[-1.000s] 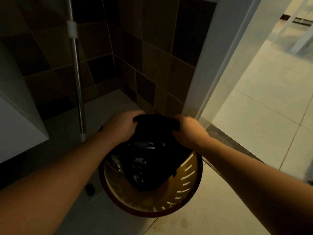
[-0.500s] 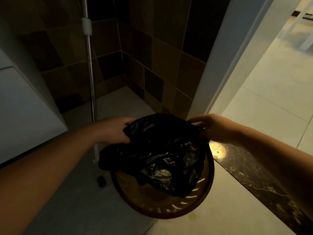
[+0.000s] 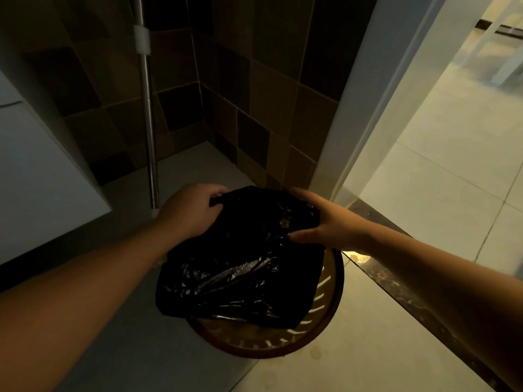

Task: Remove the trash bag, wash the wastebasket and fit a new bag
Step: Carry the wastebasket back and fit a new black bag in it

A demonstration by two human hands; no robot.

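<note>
In the head view, both bare arms reach forward and down to a black trash bag [image 3: 243, 258] that is spread over the top of a round wastebasket [image 3: 319, 326]. The left hand [image 3: 192, 212] is closed on the far left edge of the bag, with the fingers curled around the plastic. The right hand [image 3: 331, 222] grips the far right edge, the thumb below and the fingers on top of the crumpled plastic. The bag hangs between the two hands and covers most of the opening; only the near and right part of the slotted inner wall and the dark rim can be seen. The wastebasket stands on the floor, at the border between the dim tiled room and the bright pale floor [image 3: 424, 199]. A metal pole [image 3: 148, 131] stands upright behind the left hand, near the dark tiled wall [image 3: 268, 94]. A white cabinet [image 3: 42, 165] is at the left.
</note>
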